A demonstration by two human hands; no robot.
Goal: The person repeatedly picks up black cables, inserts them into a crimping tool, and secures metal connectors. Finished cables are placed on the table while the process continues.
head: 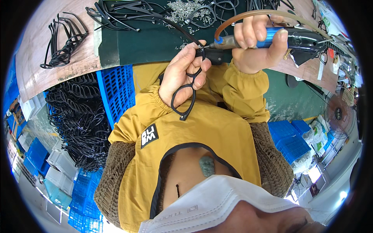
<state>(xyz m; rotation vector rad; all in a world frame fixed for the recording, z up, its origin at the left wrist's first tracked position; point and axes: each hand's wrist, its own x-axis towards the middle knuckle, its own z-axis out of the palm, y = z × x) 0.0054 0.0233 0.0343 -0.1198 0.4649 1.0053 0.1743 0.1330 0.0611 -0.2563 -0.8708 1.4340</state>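
Observation:
My left hand grips a black eyeglass frame front, its rims hanging towards my chest. From the hinge at its upper end, a black temple arm stretches up and left over the table. My right hand is closed around a powered screwdriver with a blue and black body. The driver's tip meets the hinge area beside my left fingertips; whether it sits in a screw is too small to tell. A brown hose arches over my right hand. Under the driver, a black block is at the mat's edge.
Small metal screws or pins lie heaped on the dark green mat. Loose temple arms and assembled glasses rest on the table. Black frames fill a blue crate at my left. A fan stands right.

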